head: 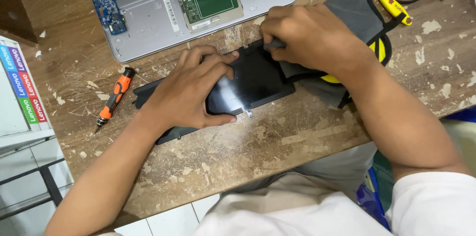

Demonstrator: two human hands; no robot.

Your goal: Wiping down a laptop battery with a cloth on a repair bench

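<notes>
A long flat black battery pack lies across the worn wooden table. My left hand presses flat on its left half, fingers spread. My right hand is closed around a thin dark tool whose tip touches the pack's upper right edge. Behind them sits an opened silver laptop base with a green trackpad board and blue circuit boards exposed.
An orange and black screwdriver lies left of the battery. A grey, black and yellow pouch sits under my right hand. A yellow-handled tool rests at the back right. A white box with coloured strips stands at the left edge.
</notes>
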